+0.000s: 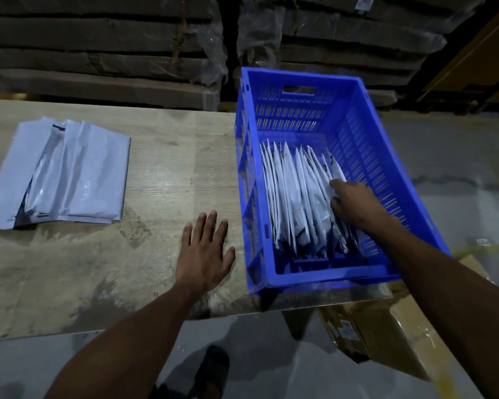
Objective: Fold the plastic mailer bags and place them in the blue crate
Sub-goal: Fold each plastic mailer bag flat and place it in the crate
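Folded mailer bags (pixel 297 197) in blue crate (pixel 386 156); right hand (pixel 355 201) fingers (pixel 336 184) touching them

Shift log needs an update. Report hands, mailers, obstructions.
Left hand flat on wooden table, empty. Right hand in blue plastic crate, pressing upright folded white mailers. Unfolded mailers wait far left. Nothing blocking.

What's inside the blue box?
The blue crate holds a row of folded white mailer bags standing on edge. The right hand rests against the rightmost bag. The bags cover the crate floor beneath them.
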`<state>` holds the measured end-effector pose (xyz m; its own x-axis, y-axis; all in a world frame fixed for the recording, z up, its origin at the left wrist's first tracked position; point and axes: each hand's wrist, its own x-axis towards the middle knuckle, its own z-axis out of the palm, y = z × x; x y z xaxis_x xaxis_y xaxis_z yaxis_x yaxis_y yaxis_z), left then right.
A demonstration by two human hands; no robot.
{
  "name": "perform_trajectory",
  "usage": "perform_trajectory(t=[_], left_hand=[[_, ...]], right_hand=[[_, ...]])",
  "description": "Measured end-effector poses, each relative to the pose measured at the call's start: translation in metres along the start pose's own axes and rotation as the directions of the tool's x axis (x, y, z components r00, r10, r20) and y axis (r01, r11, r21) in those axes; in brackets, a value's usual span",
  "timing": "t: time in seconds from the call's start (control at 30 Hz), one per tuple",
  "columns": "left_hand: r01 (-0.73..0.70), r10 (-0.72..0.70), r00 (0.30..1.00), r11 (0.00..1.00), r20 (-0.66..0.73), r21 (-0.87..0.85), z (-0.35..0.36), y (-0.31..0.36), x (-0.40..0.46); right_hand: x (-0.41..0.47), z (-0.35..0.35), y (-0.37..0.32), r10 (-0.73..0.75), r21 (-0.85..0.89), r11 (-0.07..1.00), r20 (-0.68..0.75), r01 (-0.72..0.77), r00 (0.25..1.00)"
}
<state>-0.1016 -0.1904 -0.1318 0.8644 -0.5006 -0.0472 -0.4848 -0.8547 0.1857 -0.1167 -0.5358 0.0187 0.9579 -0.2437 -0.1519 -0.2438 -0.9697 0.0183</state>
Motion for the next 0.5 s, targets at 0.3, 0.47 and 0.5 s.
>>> perform_trajectory(t=[0.3,0.47,0.5], left_hand=[[-0.040,0.039,0.999,0.998,-0.008,-0.042,-0.005,-0.002,-0.005],[-0.068,0.062,0.997,0.991,-0.053,-0.117,-0.012,-0.034,-0.035],[-0.037,0.030,0.998,0.993,-0.062,-0.112,-0.014,-0.047,-0.046]], right_hand=[[-0.014,-0.027,-0.036,-0.075,-0.022,0.997,-0.339,0.072,0.938],[-0.004,-0.059,-0.110,-0.293,-0.004,0.939,-0.529,0.343,0.796],[-0.001,-0.064,-0.130,-0.338,-0.004,0.915,-0.552,0.403,0.762]])
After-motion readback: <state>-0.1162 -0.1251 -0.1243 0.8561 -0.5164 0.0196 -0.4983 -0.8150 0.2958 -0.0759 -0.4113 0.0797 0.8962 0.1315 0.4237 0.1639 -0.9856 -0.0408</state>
